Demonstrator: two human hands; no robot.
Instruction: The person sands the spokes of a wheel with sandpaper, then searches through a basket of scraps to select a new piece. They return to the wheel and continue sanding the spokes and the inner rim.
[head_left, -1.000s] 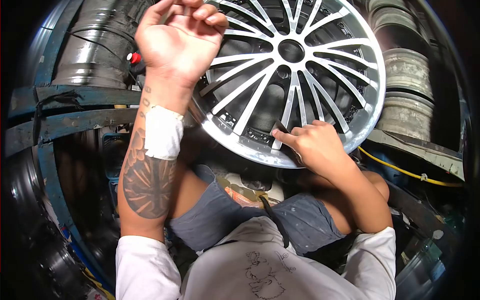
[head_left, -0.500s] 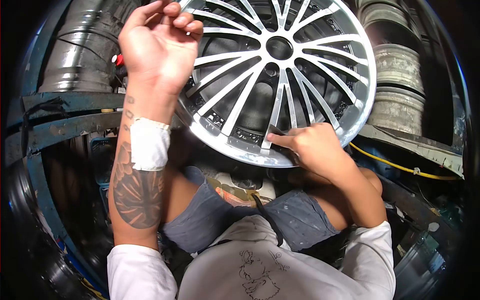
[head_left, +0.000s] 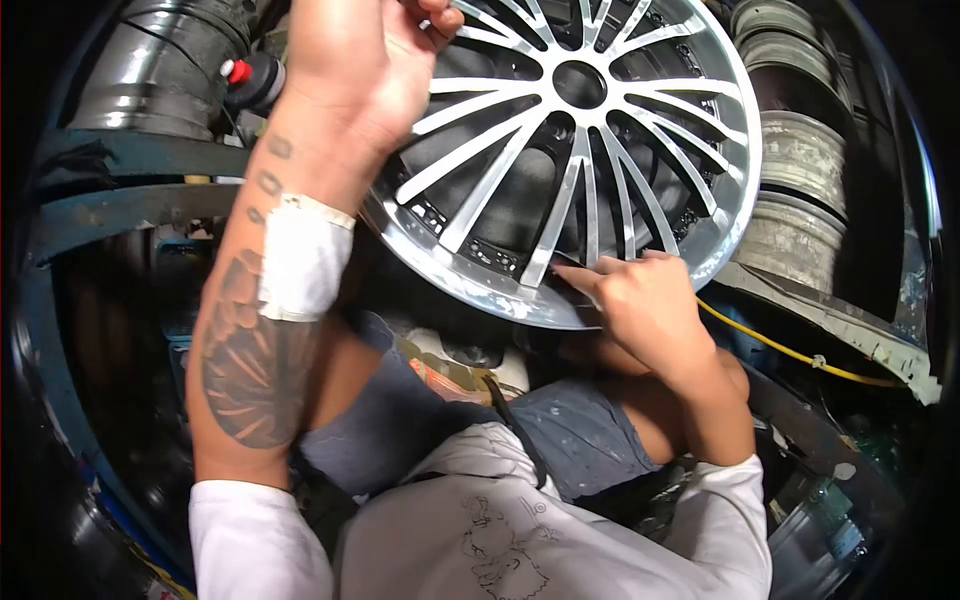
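A multi-spoke alloy wheel (head_left: pixel 550 215) with bright spokes and a silver lip lies tilted in front of me, its face toward me. My right hand (head_left: pixel 645 305) is at the lower lip, index finger stretched toward a spoke's end, other fingers curled. Something thin and dark shows beneath that finger; I cannot make out what it is. My left hand (head_left: pixel 385 65) is raised at the wheel's upper left, palm turned up and bare. Its fingers are loosely bent and partly cut off by the top edge. A white patch (head_left: pixel 305 258) is on my left forearm.
Worn wheel rims (head_left: pixel 800 190) are stacked at the right, beside a yellow hose (head_left: pixel 770 345). On the left, a large metal rim (head_left: pixel 160 75) stands above a blue metal frame (head_left: pixel 130 205), near a dark bottle with a red cap (head_left: pixel 235 71). My knees are below the wheel.
My right index finger has slid off the spoke's end toward the lip, slightly right. My left hand has moved up and right, its fingers now partly out of view. The camera view has shifted.
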